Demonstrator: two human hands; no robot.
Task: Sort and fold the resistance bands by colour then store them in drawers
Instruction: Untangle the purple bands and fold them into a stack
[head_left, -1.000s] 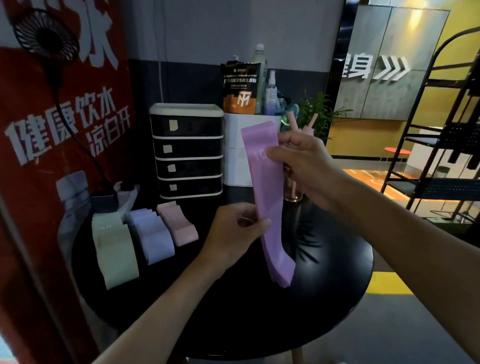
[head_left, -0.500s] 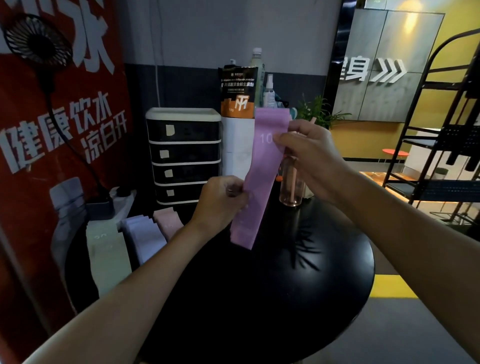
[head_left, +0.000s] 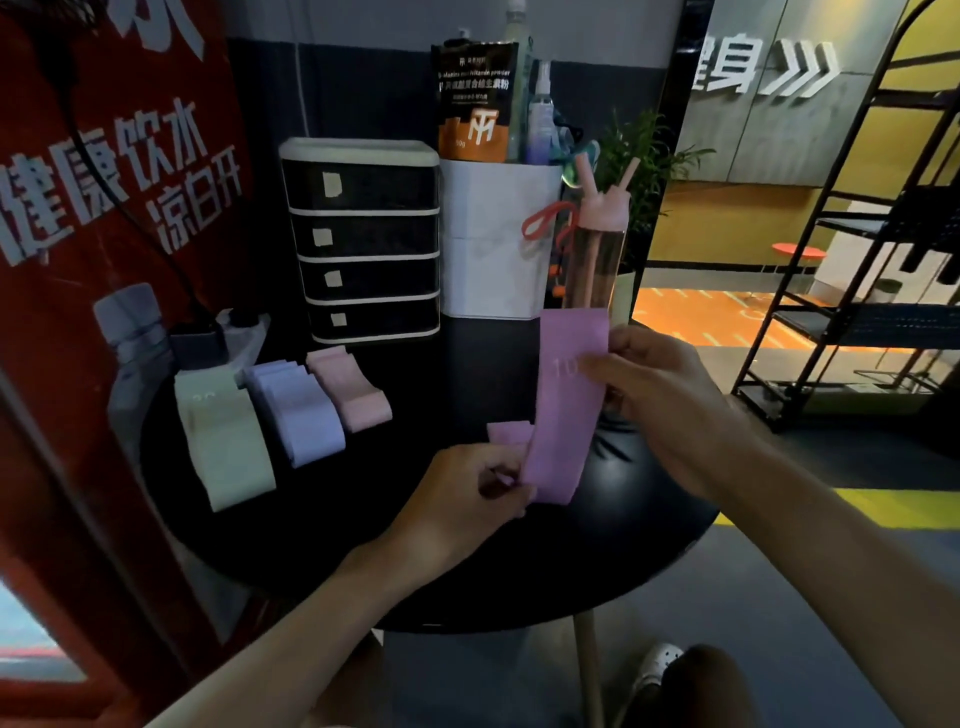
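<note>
Lowered since half a second ago, the long purple fabric resistance band (head_left: 563, 410) now hangs above the middle of the round black table (head_left: 363, 545) rather than up in front of the drawers, and its bottom end is doubled back, so a short flap shows just left of the main strip. Seen from the head camera, the right hand (head_left: 660, 395) pinches the band's upper part beside the pale printed "10", thumb in front and fingers curled behind. The left hand (head_left: 462, 499) grips the lower fold, its fingers closed round the fabric. On the left part of the table lie three folded stacks side by side: a pale green band (head_left: 223, 441) nearest the edge, a lilac band (head_left: 298, 410) beside it, and a pink band (head_left: 353, 387) closest to the black four-drawer cabinet with white trim (head_left: 363, 239). All four drawers are closed, each with a small pale label. Just right of the cabinet stands a white box-shaped container (head_left: 493, 249) with an orange-and-black pouch (head_left: 475, 101) above it, and a tall pink-capped clear bottle (head_left: 597, 249) stands behind the purple band's top edge.
</note>
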